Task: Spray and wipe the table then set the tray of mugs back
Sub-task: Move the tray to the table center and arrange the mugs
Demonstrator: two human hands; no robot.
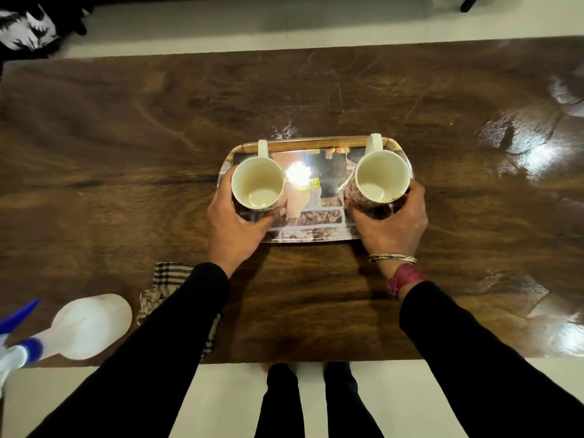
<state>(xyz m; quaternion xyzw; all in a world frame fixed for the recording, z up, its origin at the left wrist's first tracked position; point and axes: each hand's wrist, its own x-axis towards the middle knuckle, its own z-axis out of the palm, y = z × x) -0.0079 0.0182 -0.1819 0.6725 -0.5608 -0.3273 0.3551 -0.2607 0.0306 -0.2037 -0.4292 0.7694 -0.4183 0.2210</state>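
Note:
A glossy printed tray lies on the dark wooden table near its middle. Two cream mugs with red-patterned outsides are on the tray, handles pointing away from me. My left hand wraps around the left mug. My right hand wraps around the right mug, which leans a little to the right. A white spray bottle with a blue trigger lies on its side at the near left edge. A checked cloth is bunched beside it, partly under my left sleeve.
The tabletop shines with wet streaks and light glare on its right side. A black and white patterned fabric shows beyond the far left corner. My legs stand at the near edge over a pale floor.

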